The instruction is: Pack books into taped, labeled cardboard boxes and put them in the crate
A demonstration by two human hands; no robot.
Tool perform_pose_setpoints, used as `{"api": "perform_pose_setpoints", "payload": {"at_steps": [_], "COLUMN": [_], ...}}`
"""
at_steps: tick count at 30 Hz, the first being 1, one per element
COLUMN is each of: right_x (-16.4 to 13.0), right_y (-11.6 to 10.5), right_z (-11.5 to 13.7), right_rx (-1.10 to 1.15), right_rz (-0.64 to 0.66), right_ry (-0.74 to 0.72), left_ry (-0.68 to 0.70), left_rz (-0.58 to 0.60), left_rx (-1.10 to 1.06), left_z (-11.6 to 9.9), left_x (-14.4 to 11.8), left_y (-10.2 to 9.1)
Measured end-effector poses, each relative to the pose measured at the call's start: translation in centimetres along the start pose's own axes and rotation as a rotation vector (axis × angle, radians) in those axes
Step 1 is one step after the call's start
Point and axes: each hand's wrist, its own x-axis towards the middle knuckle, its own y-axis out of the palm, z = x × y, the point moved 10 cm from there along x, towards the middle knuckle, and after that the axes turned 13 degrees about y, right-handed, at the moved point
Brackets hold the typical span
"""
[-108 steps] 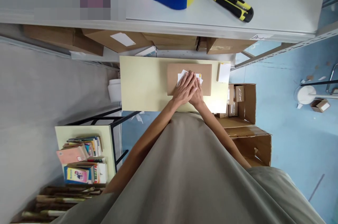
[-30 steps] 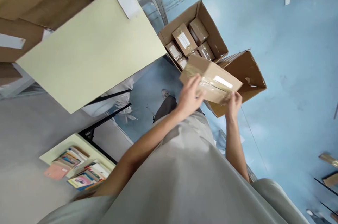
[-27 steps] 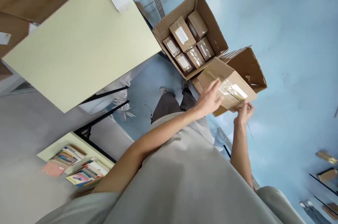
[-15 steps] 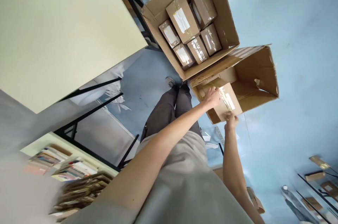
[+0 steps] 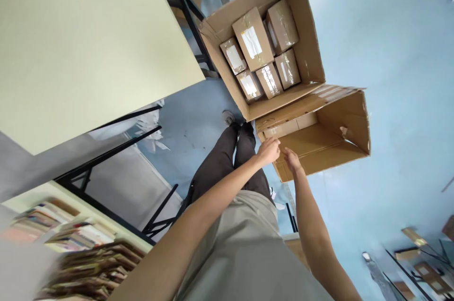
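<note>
We hold both hands at the near rim of the large open brown cardboard box (image 5: pixel 319 135) that lies on the blue floor (image 5: pixel 400 79) just to the right of our dark-trousered legs (image 5: pixel 230 159). The left hand (image 5: pixel 268 151) is loosely curled, with its fingers (image 5: pixel 275 144) at the box's near flap; we cannot tell whether they grip the cardboard or only touch it. The right hand (image 5: pixel 291 159) is just beside it, fingers partly bent over the same edge, and it holds no separate object that we can see. The two hands are nearly touching each other. The visible part of this box's interior shows only bare cardboard walls. Directly behind it, touching its far side, stands a second open brown cardboard carton (image 5: pixel 305 31) filled with small taped brown parcels (image 5: pixel 252 38) that bear white labels. A pale yellow-green tabletop (image 5: pixel 81 50) on a black metal frame occupies the left side of the view, and stacked books (image 5: pixel 64 239) lie on a lower surface at bottom left.
</note>
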Motion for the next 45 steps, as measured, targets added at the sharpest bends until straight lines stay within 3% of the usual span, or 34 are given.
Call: {"api": "perform_pose_setpoints", "payload": {"at_steps": [5,10,14,19,23,26,29,33,38,41,45], "right_x": [-3.9,-8.0,-12.0,-19.2,-26.5,-33.2,-40.2,-48.3,-55.8,-59.3,-62.5], "right_y": [2.3,7.6,12.6,20.3,28.6,36.2,43.8,53.5,64.4,69.6,75.2], "right_z": [5.7,11.9,16.6,21.4,22.0,20.0,15.9,8.6,-2.3,-9.4,-18.1], "right_rx": [0.021,-0.073,-0.199,-0.336,-0.53,-0.677,-0.821,-1.011,-1.233,-1.389,-1.587], "right_rz": [0.107,0.251,0.334,0.435,0.52,0.626,0.725,0.822,0.96,1.052,1.155], "right_ry": [0.047,0.051,-0.034,-0.192,-0.332,-0.471,-0.606,-0.735,-0.807,-0.802,-0.754], "left_ry": [-0.163,-0.235,-0.276,-0.25,-0.12,-0.042,-0.018,-0.026,-0.025,-0.049,-0.069], "left_rz": [-0.183,-0.421,-0.685,-1.032,-1.296,-1.498,-1.71,-1.92,-2.148,-2.283,-2.449], "left_rx": [-0.049,-0.087,-0.196,-0.467,-0.651,-0.727,-0.827,-0.946,-0.889,-0.88,-0.926], "left_z": [3.2,6.2,8.1,10.1,11.6,13.3,15.9,19.8,23.7,25.7,28.0], "left_x": [-6.0,-12.0,-18.3,-28.3,-38.0,-46.2,-55.0,-66.1,-79.2,-85.0,-89.8], "left_y": [-6.9,-14.5,-19.8,-23.4,-24.5,-24.3,-22.9,-20.3,-16.8,-13.7,-9.4]}}
